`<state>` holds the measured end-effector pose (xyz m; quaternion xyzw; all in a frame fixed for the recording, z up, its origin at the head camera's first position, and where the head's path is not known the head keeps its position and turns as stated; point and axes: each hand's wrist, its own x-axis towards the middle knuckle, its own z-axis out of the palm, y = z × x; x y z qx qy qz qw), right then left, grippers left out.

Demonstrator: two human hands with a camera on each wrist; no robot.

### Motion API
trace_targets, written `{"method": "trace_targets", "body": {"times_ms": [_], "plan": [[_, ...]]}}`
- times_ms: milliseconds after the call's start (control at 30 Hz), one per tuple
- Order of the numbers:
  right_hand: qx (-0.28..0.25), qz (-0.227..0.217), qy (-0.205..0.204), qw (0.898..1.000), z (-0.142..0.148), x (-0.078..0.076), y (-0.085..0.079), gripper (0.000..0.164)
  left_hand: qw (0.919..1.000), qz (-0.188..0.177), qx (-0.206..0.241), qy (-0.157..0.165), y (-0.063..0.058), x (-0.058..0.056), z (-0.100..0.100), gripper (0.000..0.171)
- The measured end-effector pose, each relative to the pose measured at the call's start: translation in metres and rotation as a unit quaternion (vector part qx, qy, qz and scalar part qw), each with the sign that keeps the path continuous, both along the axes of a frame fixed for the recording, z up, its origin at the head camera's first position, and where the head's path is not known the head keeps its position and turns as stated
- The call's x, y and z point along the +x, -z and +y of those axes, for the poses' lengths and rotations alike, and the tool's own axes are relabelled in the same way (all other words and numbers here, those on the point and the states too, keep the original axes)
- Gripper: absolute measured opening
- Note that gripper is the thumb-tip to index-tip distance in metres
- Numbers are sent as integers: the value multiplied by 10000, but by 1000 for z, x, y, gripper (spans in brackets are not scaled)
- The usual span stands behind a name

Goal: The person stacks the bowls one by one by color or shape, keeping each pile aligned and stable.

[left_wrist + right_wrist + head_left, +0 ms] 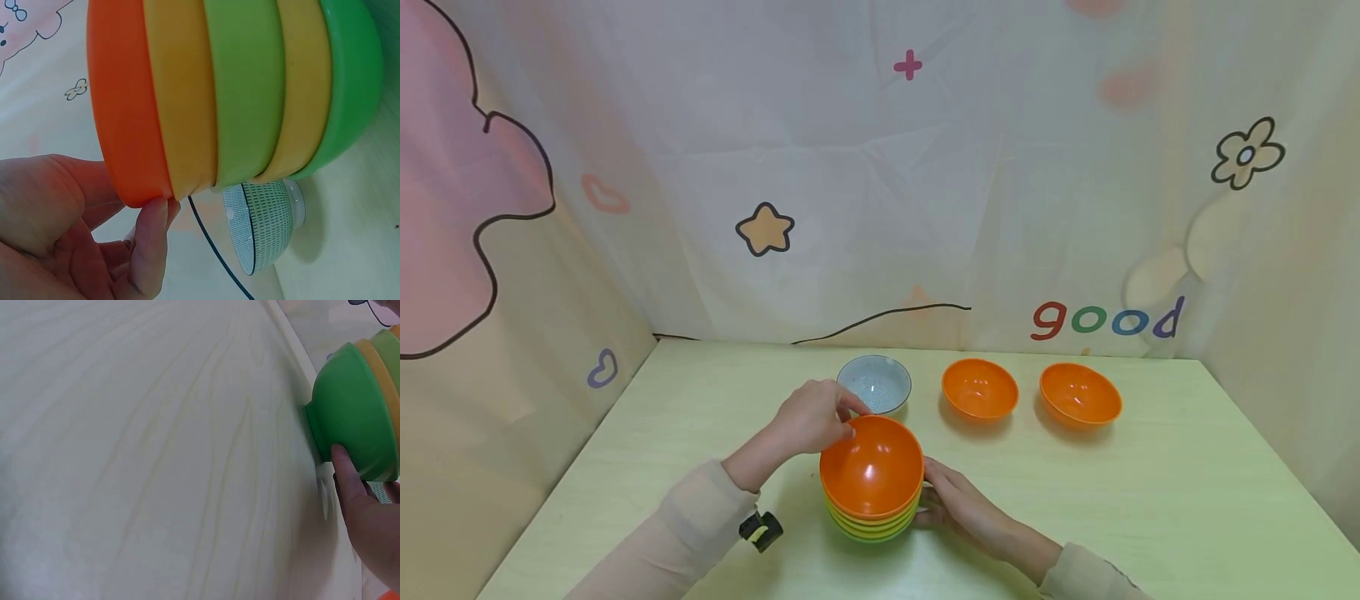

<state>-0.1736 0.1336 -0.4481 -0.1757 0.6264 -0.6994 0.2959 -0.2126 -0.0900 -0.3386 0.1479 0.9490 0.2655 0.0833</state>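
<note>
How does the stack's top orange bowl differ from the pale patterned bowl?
The top orange bowl is plain; the pale patterned bowl is dark-rimmed. The orange bowl tops the stack, pinched by the left hand; the pale bowl stands on the table. Both are round and open upward.

Before you, a pale wood-grain bench (1150, 500) meets a creased fabric backdrop (820, 108) printed with a tan star (764, 229), an outlined flower (1247, 155) and the multicoloured word "good" (1115, 322).

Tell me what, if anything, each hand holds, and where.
The left hand pinches the top orange bowl at its rim; the right hand touches the outside of the bottom green bowl.
</note>
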Motion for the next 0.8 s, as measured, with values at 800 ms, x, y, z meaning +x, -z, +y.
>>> {"method": "trace_targets", "body": {"times_ms": [800], "plan": [[17, -6, -22, 10000, 0, 0, -1, 71, 9999, 122, 39, -35, 3, 2, -2, 25]]}}
